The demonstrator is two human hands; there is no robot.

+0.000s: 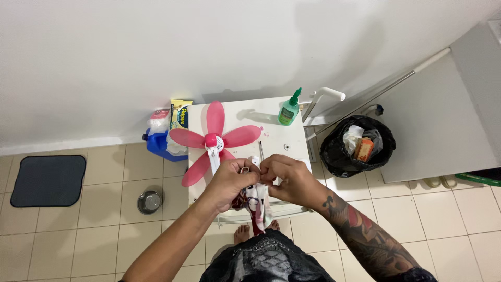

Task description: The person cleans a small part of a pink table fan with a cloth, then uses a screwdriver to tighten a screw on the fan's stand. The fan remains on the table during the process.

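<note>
Both hands pinch one printed cloth pouch (258,201) above the near edge of a white table (282,138): left hand (232,180) at 9 o'clock, right hand (287,177) at 3. A pink fan blade (214,141) lies at 11 o'clock, a green bottle (288,110) at 1.

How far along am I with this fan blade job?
Done: the pink fan blade lies detached on the white table. In hand: left hand and right hand pinch a small part over a printed cloth. Left: unclear; no fan body is visible.
</note>
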